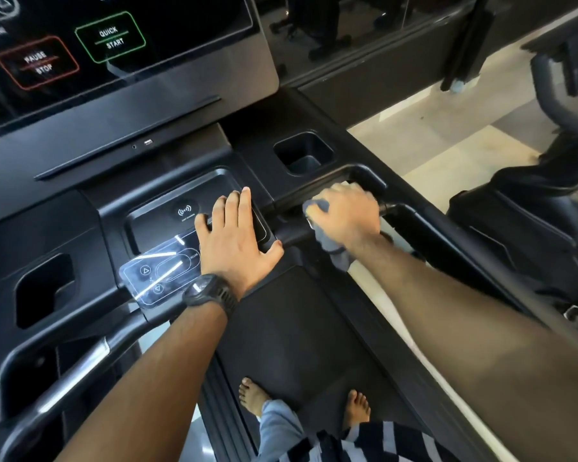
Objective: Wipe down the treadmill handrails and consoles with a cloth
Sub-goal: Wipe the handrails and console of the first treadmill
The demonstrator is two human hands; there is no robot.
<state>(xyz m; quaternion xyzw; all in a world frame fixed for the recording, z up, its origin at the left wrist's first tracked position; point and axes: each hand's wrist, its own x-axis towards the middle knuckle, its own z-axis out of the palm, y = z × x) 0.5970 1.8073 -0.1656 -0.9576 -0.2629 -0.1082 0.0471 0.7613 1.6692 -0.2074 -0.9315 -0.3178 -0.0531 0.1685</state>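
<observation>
The black treadmill console [167,155] fills the upper left, with a dark screen showing "QUICK START" and "PAUSE STOP". My left hand [234,235] lies flat, fingers straight, on the console's lower tray beside a wireless-charging mark. My right hand [346,216] grips a grey cloth [331,241] wrapped round the short black front handrail [291,235] to the right of the tray. A loose end of the cloth hangs below the fist. The rail under the hand is hidden.
A cup holder [302,153] sits right of the console and another pocket [44,288] on the left. The left side handrail [80,365] runs down to the lower left. My bare feet [357,406] stand on the belt [294,328]. Another machine [531,211] stands to the right on a pale floor.
</observation>
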